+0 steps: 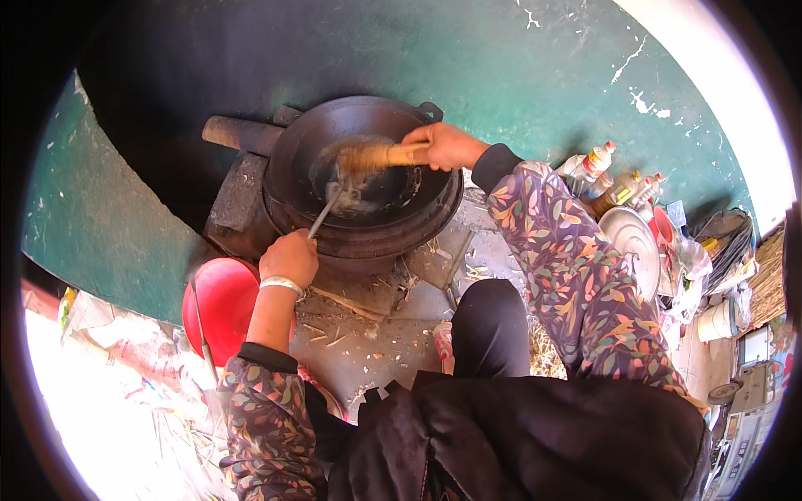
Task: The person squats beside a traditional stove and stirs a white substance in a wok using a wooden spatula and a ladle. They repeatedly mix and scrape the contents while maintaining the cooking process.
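Note:
A large black wok (305,138) rests on a round dark stove (376,246) in front of me. My right hand (451,148) comes in over its right side, fingers wrapped around a bamboo wok brush (384,156). The brush's bristles are down in the wok, smeared by motion. Closed around a thin metal handle (327,210), my left hand (288,257) is at the wok's near left rim. That utensil's head lies in the wok by the bristles, too blurred to name. A little cloudy liquid seems to lie on the wok's bottom.
A red plastic basin (219,305) with a long thin rod (200,330) across it stands at the left. Bricks (238,196) and a log-like piece (238,134) flank the stove. Several bottles (618,190) and a round metal lid (632,242) stand by the green wall (535,92).

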The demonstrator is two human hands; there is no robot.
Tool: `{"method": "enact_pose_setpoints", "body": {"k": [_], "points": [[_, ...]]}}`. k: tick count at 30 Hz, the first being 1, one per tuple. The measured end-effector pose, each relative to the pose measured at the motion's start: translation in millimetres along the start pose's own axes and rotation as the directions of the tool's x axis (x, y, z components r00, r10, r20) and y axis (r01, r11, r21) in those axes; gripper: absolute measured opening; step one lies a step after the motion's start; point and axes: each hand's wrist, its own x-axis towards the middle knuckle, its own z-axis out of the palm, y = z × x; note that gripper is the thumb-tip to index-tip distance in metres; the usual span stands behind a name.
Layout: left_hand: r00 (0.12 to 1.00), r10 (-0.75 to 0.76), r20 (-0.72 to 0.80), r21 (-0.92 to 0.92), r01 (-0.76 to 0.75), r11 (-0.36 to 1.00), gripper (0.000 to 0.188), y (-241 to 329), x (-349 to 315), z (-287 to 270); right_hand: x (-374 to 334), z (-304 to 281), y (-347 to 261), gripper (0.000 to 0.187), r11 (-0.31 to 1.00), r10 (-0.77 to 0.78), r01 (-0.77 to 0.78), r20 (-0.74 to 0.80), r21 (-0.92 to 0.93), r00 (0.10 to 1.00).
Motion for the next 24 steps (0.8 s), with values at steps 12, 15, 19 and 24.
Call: {"method": "enact_pose_setpoints", "body": {"k": [12,15,19,24], "points": [[0.999,0.037,-0.02,0.04,-0.037,0.999,0.023,8,-3,-2,25,18,58,0.037,0.891,-0.356,0.257,-0.225,-0.375,0.907],[0.997,0.07,-0.026,0.038,-0.069,0.997,0.023,5,-2,0,27,26,54,0.036,0.842,-0.36,0.302,-0.048,-0.447,0.932],[0.999,0.012,-0.046,0.077,-0.008,0.997,0.023,-3,-8,-1,3,8,12,0.038,0.969,-0.073,0.068,0.013,0.237,0.997],[0.996,0.045,-0.081,0.145,-0.033,0.989,0.021,0,-6,2,4,31,36,0.038,0.869,-0.298,0.237,-0.077,-0.434,0.952]]}}
